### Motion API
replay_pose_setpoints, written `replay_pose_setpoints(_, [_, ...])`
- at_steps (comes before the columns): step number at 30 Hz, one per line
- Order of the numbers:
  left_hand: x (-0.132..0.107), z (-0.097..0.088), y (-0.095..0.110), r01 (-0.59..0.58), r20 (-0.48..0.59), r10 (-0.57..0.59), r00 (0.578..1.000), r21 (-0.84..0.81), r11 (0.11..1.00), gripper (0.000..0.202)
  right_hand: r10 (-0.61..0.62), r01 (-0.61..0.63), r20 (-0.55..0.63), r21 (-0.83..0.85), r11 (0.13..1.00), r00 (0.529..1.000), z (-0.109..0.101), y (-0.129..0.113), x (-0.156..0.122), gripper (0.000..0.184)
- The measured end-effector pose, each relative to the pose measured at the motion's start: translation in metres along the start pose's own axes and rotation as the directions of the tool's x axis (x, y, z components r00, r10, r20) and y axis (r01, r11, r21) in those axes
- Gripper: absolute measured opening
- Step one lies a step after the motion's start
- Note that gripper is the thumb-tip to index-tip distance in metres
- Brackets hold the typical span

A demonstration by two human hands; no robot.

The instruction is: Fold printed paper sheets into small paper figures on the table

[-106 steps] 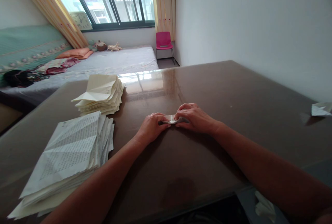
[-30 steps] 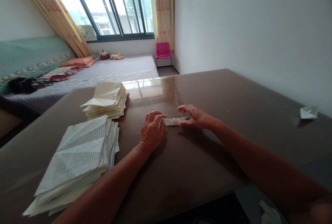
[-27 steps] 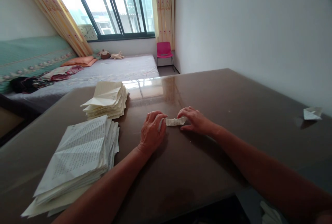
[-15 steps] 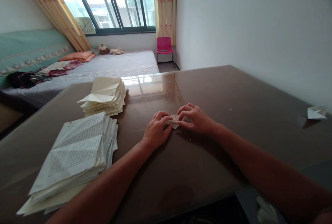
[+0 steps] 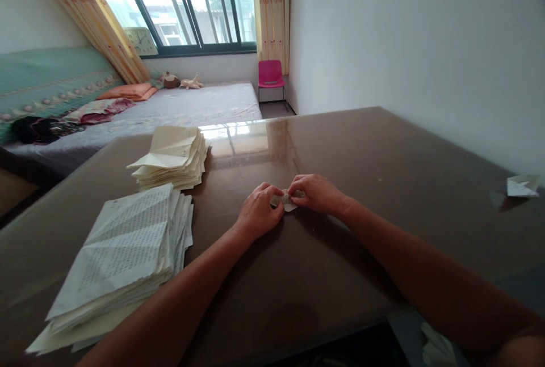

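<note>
A small folded piece of printed paper lies on the brown glossy table, pinched between both hands. My left hand is closed, with its fingertips on the paper's left end. My right hand is closed too, its fingers curled over the right end. The two hands nearly touch, and they hide most of the paper.
A stack of creased printed sheets lies at the near left, a stack of folded cream papers behind it. A small folded paper piece sits at the far right edge. Beyond the table are a bed and a pink chair.
The paper strip was longer a second ago. My hands have drawn together over it, and it is now folded shorter and mostly covered by my fingers.
</note>
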State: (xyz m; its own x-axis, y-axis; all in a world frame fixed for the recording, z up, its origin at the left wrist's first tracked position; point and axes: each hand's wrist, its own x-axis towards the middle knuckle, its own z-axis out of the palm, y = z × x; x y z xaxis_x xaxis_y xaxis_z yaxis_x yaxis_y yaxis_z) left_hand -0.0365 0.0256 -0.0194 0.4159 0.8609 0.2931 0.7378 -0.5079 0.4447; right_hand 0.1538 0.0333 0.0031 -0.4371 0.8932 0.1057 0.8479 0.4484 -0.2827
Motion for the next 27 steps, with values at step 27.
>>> replay_pose_setpoints(27, [-0.003, -0.003, -0.023, 0.059, -0.075, -0.068, 0.995, -0.116, 0.992, 0.038, 0.418, -0.427, -0.101, -0.097, 0.899, 0.903, -0.073, 0.109, -0.063, 0.026])
